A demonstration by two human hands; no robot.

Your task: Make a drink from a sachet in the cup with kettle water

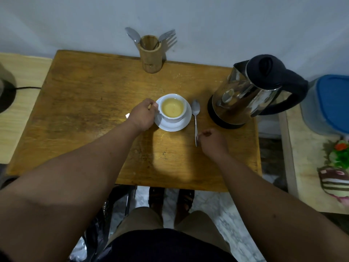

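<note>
A white cup holding pale yellow liquid stands on a white saucer in the middle of the wooden table. My left hand is closed around the cup's handle side. A small white scrap, maybe the sachet, peeks out from under that hand. A metal spoon lies on the table just right of the saucer, bowl facing the wall. My right hand pinches the near end of its handle. The steel kettle with black lid and handle stands at the right.
A bamboo holder with a spoon and forks stands at the table's back edge by the wall. A blue-lidded container sits on a shelf to the right. A dark appliance with a cable is at left.
</note>
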